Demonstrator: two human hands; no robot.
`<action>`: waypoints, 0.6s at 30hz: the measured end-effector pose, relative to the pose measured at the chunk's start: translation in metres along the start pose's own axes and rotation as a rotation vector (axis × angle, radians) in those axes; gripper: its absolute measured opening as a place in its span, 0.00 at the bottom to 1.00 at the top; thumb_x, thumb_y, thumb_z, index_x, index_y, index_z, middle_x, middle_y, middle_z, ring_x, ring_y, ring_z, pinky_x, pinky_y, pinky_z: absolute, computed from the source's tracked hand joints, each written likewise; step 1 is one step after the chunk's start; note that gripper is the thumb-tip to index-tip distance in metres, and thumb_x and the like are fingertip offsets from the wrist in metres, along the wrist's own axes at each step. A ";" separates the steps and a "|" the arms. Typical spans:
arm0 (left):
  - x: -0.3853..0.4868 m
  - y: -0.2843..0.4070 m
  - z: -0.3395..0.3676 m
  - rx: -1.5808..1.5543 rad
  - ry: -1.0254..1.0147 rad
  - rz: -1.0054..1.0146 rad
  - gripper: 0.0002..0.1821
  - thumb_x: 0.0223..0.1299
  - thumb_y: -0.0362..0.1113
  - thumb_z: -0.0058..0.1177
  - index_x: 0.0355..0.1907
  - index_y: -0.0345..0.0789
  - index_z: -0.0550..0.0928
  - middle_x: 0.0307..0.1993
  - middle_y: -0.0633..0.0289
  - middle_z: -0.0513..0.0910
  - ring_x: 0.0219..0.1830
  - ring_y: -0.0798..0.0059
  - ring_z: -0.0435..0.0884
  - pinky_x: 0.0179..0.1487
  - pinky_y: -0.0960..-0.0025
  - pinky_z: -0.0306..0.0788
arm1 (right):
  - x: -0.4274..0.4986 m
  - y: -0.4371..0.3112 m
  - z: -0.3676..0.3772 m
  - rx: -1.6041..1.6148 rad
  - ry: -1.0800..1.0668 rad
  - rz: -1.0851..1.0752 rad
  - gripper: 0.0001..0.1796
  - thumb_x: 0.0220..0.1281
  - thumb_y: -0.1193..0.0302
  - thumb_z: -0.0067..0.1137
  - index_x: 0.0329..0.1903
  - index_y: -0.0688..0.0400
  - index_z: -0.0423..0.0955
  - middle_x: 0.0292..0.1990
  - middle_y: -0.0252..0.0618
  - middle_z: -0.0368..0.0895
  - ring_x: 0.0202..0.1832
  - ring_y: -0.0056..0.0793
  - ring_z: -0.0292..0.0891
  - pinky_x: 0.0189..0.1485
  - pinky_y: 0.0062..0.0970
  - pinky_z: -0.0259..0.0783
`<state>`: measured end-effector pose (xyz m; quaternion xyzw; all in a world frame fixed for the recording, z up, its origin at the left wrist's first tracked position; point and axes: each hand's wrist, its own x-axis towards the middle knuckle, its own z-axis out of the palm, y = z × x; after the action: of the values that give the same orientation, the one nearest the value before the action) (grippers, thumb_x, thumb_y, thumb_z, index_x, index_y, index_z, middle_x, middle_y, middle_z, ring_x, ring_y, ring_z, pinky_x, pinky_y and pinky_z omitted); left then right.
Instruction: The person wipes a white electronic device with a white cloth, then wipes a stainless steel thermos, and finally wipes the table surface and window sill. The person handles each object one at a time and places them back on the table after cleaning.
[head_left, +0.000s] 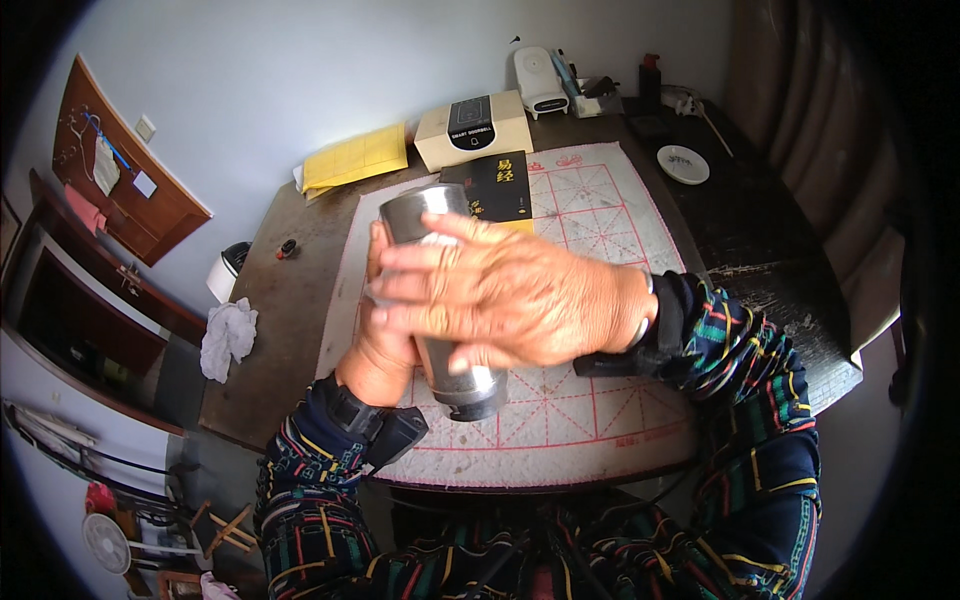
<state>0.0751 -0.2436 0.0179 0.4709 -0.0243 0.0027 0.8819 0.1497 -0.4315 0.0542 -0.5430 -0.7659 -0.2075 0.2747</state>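
Observation:
A silver metal vacuum flask (476, 391) is held tilted above a felt calligraphy mat (570, 420) printed with a red grid. My left hand (384, 352) grips the flask from its left side, partly hidden behind it. Across the flask's front lies my right hand (517, 296), its fingers spread and slightly blurred, with something whitish, perhaps a cloth or tissue, between the fingers and the metal. Behind the flask, a black book (491, 184) with yellow characters lies on the mat's far part.
Along the wall stand yellow paper (360, 159), a doorbell box (435, 142), a white charging stand (537, 75) and a pen holder (598, 105). A white dish (683, 165) sits at the right. A crumpled white cloth (228, 337) hangs at the table's left edge.

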 end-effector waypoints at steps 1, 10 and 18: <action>0.001 0.006 -0.003 -0.152 -0.100 -0.090 0.46 0.70 0.77 0.32 0.67 0.37 0.70 0.58 0.50 0.79 0.59 0.60 0.81 0.63 0.51 0.76 | 0.000 -0.006 0.006 0.033 0.002 -0.007 0.35 0.64 0.56 0.64 0.71 0.55 0.71 0.68 0.44 0.74 0.76 0.40 0.62 0.84 0.47 0.43; -0.003 -0.003 0.001 -0.200 -0.233 0.005 0.47 0.70 0.77 0.30 0.74 0.41 0.66 0.70 0.52 0.72 0.70 0.59 0.73 0.69 0.50 0.71 | -0.001 0.008 -0.013 -0.016 -0.038 -0.060 0.33 0.71 0.53 0.57 0.73 0.53 0.69 0.73 0.40 0.69 0.80 0.39 0.56 0.84 0.50 0.41; 0.002 0.015 -0.011 0.005 -0.056 -0.004 0.50 0.63 0.83 0.34 0.54 0.33 0.75 0.40 0.54 0.83 0.40 0.64 0.85 0.46 0.57 0.83 | -0.001 -0.020 0.023 0.252 -0.328 -0.166 0.33 0.69 0.52 0.60 0.70 0.56 0.72 0.70 0.42 0.73 0.79 0.40 0.57 0.83 0.48 0.46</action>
<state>0.0775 -0.2261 0.0241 0.4729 -0.0478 -0.0122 0.8797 0.1261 -0.4245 0.0359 -0.4661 -0.8622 -0.0409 0.1942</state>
